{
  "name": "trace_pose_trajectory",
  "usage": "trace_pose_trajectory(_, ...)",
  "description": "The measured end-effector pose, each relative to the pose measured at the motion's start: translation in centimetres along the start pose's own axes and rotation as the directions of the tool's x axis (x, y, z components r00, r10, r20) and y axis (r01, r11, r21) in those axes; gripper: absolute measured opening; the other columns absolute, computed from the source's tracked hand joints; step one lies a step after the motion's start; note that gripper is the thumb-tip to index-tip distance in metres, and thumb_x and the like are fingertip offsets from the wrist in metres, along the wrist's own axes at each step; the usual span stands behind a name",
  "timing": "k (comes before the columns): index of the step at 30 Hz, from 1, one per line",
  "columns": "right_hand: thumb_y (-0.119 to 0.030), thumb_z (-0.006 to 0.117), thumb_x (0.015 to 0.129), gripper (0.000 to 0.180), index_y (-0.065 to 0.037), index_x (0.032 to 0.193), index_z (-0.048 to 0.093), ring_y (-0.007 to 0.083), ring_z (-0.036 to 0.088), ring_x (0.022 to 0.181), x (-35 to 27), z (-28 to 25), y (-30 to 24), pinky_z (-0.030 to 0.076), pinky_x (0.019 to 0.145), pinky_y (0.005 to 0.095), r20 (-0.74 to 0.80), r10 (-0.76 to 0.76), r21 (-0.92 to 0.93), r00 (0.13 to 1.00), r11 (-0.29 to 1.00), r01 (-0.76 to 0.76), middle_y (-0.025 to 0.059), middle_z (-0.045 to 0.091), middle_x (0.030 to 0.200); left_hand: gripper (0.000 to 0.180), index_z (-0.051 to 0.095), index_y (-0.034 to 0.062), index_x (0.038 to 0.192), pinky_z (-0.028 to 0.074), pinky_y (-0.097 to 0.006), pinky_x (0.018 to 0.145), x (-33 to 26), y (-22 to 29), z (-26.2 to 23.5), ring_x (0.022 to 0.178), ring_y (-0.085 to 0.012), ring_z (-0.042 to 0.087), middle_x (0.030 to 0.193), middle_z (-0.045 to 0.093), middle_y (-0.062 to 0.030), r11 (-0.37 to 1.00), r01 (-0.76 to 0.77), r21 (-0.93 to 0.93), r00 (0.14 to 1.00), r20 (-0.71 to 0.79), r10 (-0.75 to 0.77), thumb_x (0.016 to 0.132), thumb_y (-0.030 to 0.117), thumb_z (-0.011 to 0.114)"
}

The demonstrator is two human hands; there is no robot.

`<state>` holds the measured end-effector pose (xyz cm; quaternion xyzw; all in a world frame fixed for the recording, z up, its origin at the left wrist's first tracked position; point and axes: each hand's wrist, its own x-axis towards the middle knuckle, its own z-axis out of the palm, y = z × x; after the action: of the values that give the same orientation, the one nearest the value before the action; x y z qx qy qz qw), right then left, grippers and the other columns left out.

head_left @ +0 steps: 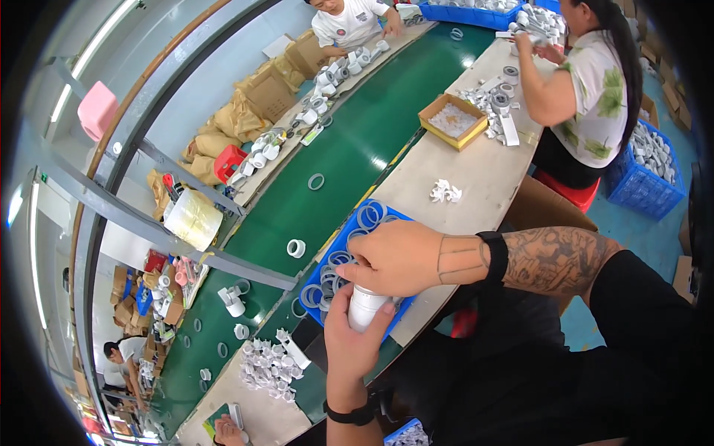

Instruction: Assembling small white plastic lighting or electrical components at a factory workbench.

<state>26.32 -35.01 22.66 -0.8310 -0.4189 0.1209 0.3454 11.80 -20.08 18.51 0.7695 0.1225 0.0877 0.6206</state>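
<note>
The left hand [353, 338] comes up from below and wraps its fingers around a white plastic fitting [366, 306], holding it upright over the edge of the blue tray [336, 245]. The right hand [398, 259] sits closed over the fitting's top, as if pressing or seating something onto it; what lies under the palm is hidden. Holding the piece right above the tray keeps the grey rings [368, 215] within a finger's reach.

The tray rests on the pale worktable [476, 178], just beside the green conveyor belt [349, 149], where a few loose rings and a white fitting lie well apart. A small heap of white pieces [445, 192] sits further along the table.

Beyond that stands an open square cardboard box [454, 121], brown outside with a yellow rim, filled with small pale parts. A co-worker in a leaf-print shirt [595, 97] works near it, a blue crate [645, 178] at their side. Across the belt are brown paper sacks [238, 119] and a red basket [229, 162].
</note>
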Motion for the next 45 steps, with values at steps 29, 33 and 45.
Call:
trace_pose_trajectory(29, -0.033, 0.064, 0.103, 0.029, -0.005, 0.099, 0.062, 0.0407, 0.07, 0.08, 2.4, 4.9, -7.6, 0.056, 0.07, 0.0509, -0.245, -0.463, -0.422, 0.852, 0.842, 0.336, 0.0159, 0.068, 0.091, 0.043, 0.071, -0.0003, 0.127, 0.039, -0.054, 0.12, 1.9, -0.4, -2.3, 0.142, -0.0402, 0.05, 0.119, 0.073, -0.0193, 0.557, -0.519, 0.648, 0.606, -0.181, 0.775, 0.089, 0.02, 0.08)
trace_pose_trajectory(33, -0.038, 0.066, 0.102, 0.033, -0.006, 0.098, 0.062, 0.0406, 0.071, 0.081, 1.7, 5.2, -9.3, 0.056, 0.071, 0.0513, -0.222, -0.429, -0.446, 0.876, 0.843, 0.3, 0.0166, 0.069, 0.092, 0.052, 0.067, 0.0017, 0.131, 0.052, -0.049, 0.107, 1.7, -2.2, -2.1, 0.132, -0.0405, 0.061, 0.125, 0.072, -0.0198, 0.745, -0.424, 0.514, 0.757, -0.251, 0.604, 0.087, 0.024, 0.082)
trace_pose_trajectory(45, -0.036, 0.063, 0.105, 0.034, -0.007, 0.089, 0.063, 0.043, 0.069, 0.081, -0.5, 4.9, -9.2, 0.054, 0.071, 0.0533, -0.154, -0.526, -0.396, 0.836, 0.808, 0.436, 0.0178, 0.069, 0.082, 0.035, 0.074, 0.0023, 0.117, 0.059, -0.047, 0.084, -3.0, 1.4, -2.2, 0.102, -0.039, 0.076, 0.11, 0.079, -0.0194, 0.79, -0.356, 0.499, 0.876, -0.118, 0.468, 0.086, 0.019, 0.082)
